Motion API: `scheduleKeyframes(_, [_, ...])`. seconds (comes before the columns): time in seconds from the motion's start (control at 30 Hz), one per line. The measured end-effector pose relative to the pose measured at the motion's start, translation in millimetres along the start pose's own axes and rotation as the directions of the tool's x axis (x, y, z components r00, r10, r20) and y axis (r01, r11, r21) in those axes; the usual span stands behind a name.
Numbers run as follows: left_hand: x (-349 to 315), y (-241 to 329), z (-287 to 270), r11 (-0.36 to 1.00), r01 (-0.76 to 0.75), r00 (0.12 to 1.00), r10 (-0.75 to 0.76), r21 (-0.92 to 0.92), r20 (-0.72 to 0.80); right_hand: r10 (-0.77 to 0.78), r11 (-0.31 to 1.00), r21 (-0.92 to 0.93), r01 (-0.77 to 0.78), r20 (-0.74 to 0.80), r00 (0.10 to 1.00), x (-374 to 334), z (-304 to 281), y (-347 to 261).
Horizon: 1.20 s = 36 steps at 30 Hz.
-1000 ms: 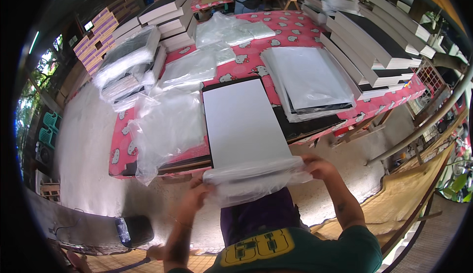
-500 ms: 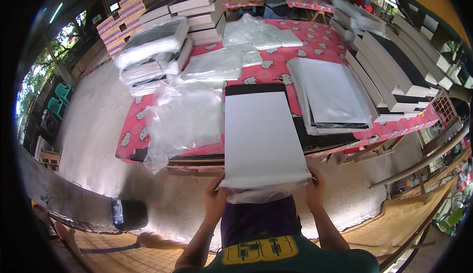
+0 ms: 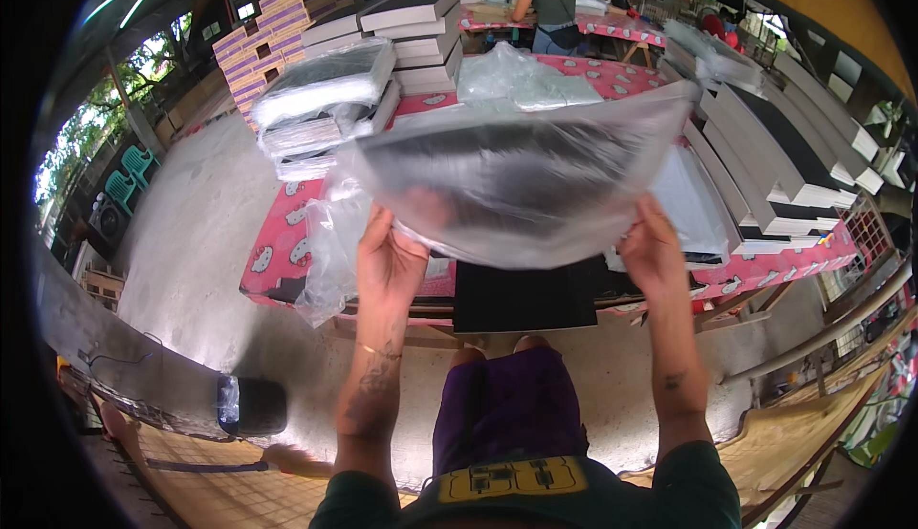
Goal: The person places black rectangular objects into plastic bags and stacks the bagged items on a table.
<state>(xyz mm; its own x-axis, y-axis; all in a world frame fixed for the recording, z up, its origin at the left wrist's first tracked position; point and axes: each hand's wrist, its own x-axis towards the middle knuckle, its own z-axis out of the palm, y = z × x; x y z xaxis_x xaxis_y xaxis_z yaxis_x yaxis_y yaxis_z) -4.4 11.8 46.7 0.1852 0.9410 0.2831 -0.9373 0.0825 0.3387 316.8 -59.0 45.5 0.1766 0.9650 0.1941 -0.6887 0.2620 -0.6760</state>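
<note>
Held up above the near table edge is a clear plastic bag with a dark sheet inside (image 3: 535, 171), its near edge bowed downward. My left hand (image 3: 390, 259) grips its near left corner, thumb and fingers closed on the plastic. At the near right corner, my right hand (image 3: 654, 250) pinches it the same way. Under the bag, a flat black sheet (image 3: 524, 302) sticks out past the table edge. To the right lies a pile of bagged white sheets (image 3: 703, 206), partly hidden by the raised bag. Loose clear plastic (image 3: 330, 218) lies left of my left hand.
The table has a pink patterned cover (image 3: 277, 252). Wrapped bundles (image 3: 325, 85) and thick paper stacks (image 3: 411, 46) stand at its far left; more stacks (image 3: 765, 147) lean along the right. Boxes (image 3: 263, 46) are piled behind. A person (image 3: 550, 8) works at a farther table.
Both hands have risen and moved forward over the table with the bag. The white sheet that lay flat is now lifted and bowed, showing a dark side through the plastic. A black sheet beneath is uncovered.
</note>
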Motion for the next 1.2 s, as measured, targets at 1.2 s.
scheduleKeyframes(1.2, [-13.1,-175.7,-49.5,0.627,0.125,0.992,-0.098,0.769,-0.082,-0.333,0.798,0.214,0.564,-0.623,0.708,-12.3,-100.9,14.4])
